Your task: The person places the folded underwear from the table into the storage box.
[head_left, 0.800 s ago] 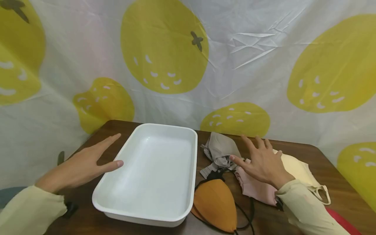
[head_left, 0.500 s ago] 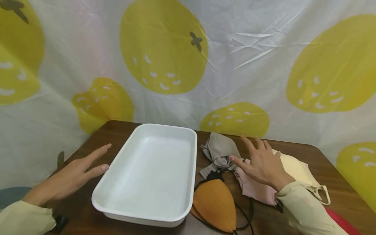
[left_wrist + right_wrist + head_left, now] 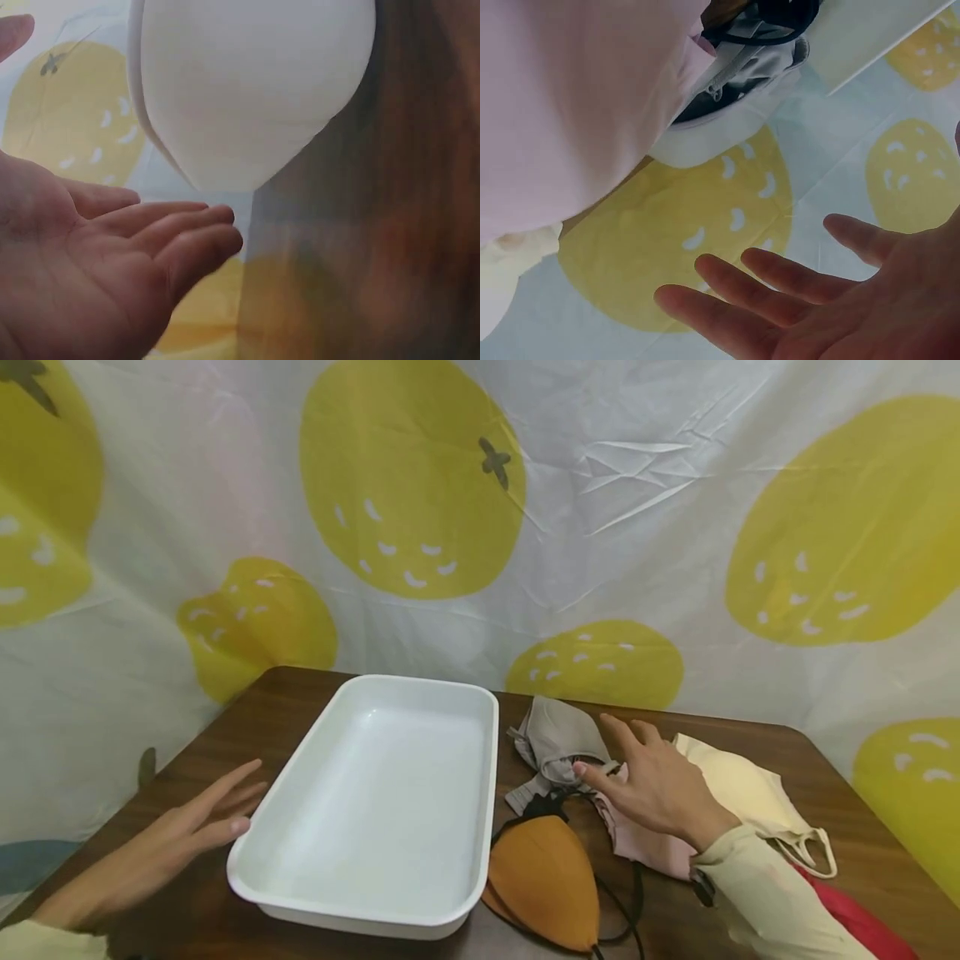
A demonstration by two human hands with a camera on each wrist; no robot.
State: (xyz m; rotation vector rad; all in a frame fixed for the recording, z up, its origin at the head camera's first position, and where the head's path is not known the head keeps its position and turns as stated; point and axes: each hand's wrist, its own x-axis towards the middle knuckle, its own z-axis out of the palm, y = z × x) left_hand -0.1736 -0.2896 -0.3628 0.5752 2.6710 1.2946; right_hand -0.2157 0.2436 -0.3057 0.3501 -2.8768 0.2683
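Note:
A deep white rectangular tray (image 3: 375, 810) stands on the dark wooden table. My left hand (image 3: 161, 843) is beside its left side, fingers extended and holding nothing, the thumb tip overlapping the rim in the head view. My right hand (image 3: 660, 785) hovers over a folded pink cloth piece (image 3: 645, 839) with fingers spread, partly hiding it. Just left of that hand lies a crumpled grey cloth piece (image 3: 558, 735) with straps. Nearer me is an orange cup-shaped cloth piece (image 3: 551, 881) with thin black straps. A cream cloth piece (image 3: 738, 785) with a looped strap lies to the right.
Red cloth (image 3: 855, 910) shows beside my right sleeve at the front right. The wooden table (image 3: 862, 827) has rounded far corners. Behind it hangs a white curtain (image 3: 570, 552) printed with large yellow fruit.
My left hand has drawn back left and toward me, from over the tray's edge to beside it. The right hand stays nearly where it was, and the view has shifted slightly.

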